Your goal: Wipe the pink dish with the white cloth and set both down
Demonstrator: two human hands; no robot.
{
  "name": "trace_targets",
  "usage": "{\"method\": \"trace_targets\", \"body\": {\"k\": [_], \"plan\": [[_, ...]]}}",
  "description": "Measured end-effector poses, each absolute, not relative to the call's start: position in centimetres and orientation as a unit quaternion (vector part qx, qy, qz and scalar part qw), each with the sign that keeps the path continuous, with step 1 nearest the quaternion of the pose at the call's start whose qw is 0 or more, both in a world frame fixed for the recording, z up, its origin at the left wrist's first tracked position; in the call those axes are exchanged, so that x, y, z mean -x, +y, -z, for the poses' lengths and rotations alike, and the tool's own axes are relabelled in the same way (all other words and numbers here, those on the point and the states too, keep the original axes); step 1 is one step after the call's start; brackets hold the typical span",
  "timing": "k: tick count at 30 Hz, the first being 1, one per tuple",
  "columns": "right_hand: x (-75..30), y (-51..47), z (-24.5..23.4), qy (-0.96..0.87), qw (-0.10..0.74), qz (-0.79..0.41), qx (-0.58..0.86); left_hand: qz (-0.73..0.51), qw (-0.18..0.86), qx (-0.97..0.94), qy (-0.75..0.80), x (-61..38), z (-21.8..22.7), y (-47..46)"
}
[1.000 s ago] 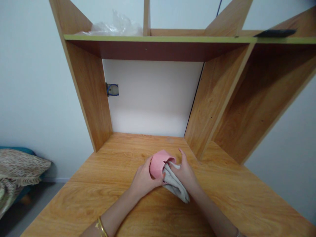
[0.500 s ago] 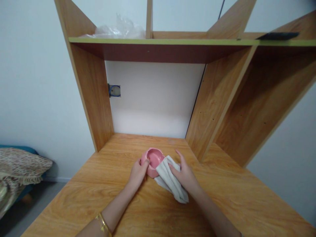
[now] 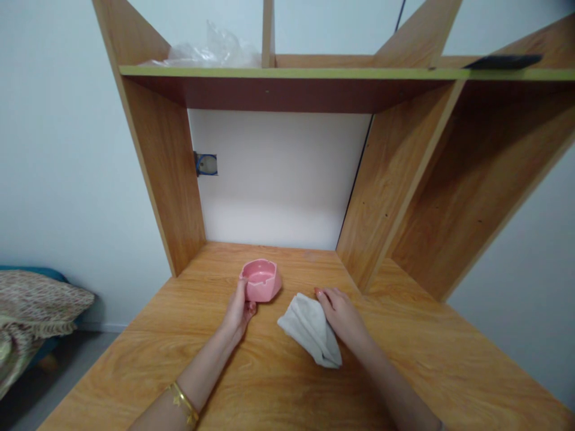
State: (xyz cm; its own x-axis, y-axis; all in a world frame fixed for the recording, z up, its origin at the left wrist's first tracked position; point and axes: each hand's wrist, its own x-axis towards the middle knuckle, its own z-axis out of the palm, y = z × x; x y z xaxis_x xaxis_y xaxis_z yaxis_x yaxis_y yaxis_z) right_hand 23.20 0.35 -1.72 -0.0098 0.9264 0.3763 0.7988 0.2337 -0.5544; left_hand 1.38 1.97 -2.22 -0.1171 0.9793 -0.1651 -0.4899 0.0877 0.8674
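Observation:
My left hand (image 3: 238,312) grips a pink ashtray (image 3: 262,289) by its left side, thumb at the rim and fingers underneath. The ashtray has an angular body with notches in its rim, and it tilts a little so that its hollow shows. To the right, a pale grey-white cloth (image 3: 312,330) hangs in folds from my right hand (image 3: 340,313). The fingers of that hand are closed at the cloth's upper right edge. Cloth and ashtray are apart, with bare wood visible between them.
Beneath the hands is a wood-grain desktop (image 3: 188,335). A shelf (image 3: 287,73) with a green edge runs above, bearing a clear plastic bag (image 3: 213,51) and a dark flat item (image 3: 503,61). Upright panels (image 3: 395,191) stand at both sides. A patterned blanket (image 3: 40,305) lies far left.
The ashtray has moved left and up in my left hand and is turned. The cloth has come off it. My right hand's raised forefinger has folded in.

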Motion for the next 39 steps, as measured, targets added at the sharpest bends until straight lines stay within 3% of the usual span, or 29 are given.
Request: {"method": "trace_targets", "body": {"k": [4,11,17,24,33,39], "plan": [[-23.2,0.6,2.2,-0.715,0.302,-0.122,0.619,-0.615,0.610,-0.276,0.416,-1.4,2.3,2.0],[-21.0,-0.5,2.0,-0.756,0.332,-0.193,0.531,-0.578,0.620,-0.341,0.407,-1.6,2.8,2.0],[-20.6,-0.4,2.1,-0.676,0.452,-0.195,0.549,-0.535,0.618,-0.410,0.405,-2.1,2.3,1.5],[-19.8,-0.6,2.1,-0.606,0.502,-0.373,0.491,-0.524,0.614,-0.431,0.403,-3.7,2.6,0.7],[-21.2,-0.2,1.7,-0.579,0.550,-0.284,0.530,-0.470,0.626,-0.554,0.285,-4.6,2.9,-0.4],[-25.3,1.0,1.1,-0.559,0.562,-0.145,0.592,-0.387,0.484,-0.682,0.389,-4.1,3.9,0.0]]}}
